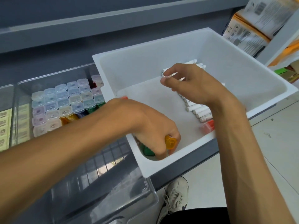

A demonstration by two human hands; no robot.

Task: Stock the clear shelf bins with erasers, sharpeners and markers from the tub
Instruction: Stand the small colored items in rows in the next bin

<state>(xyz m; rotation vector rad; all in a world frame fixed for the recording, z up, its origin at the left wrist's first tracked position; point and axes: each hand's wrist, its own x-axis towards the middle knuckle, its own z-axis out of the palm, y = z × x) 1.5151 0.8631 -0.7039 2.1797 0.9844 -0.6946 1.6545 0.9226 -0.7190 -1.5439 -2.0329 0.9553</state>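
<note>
While L hand (150, 126) grips prob. sharpeners (170, 142), tub (145, 62) overlaps clear bin (53, 76).

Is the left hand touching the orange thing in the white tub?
Touching. The head view shows the left hand with its fingers curled round the orange sharpener, no gap between them, inside the white tub.

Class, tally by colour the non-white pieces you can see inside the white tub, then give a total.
Orange piece: 1
Green piece: 1
Red pieces: 2
Total: 4
</note>
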